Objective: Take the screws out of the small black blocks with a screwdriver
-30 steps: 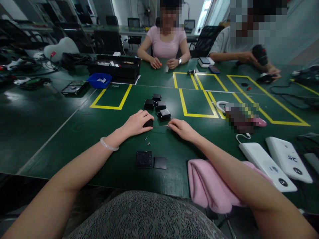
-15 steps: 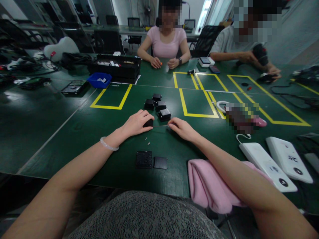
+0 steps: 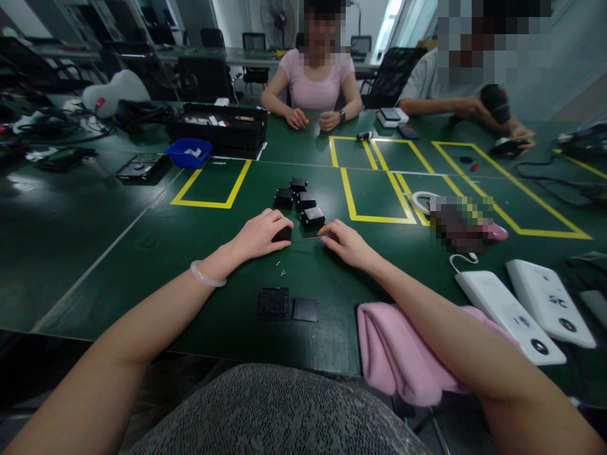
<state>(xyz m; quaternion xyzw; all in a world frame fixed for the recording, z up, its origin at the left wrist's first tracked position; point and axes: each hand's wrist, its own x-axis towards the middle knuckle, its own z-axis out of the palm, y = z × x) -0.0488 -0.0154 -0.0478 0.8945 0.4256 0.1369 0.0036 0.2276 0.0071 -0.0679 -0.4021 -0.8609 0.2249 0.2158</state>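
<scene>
Left hand point(image 3: 260, 233) around a black box point(image 3: 283, 235)

Black chairs point(image 3: 206, 79), a fan point(image 3: 281, 25)

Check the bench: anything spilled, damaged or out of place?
No visible spill or damage. Two minor oddities: tiny metal pieces, probably screws, lie loose on the bare green tabletop rather than in a container, and the pink cloth droops over the near edge.

Black block point(image 3: 283, 235): partly hidden under left hand point(image 3: 263, 234). Thin rod point(image 3: 306, 239): three-o'clock end concealed by right hand point(image 3: 348, 243). Pale object point(image 3: 595, 306), four o'clock: edge-cropped.
</scene>
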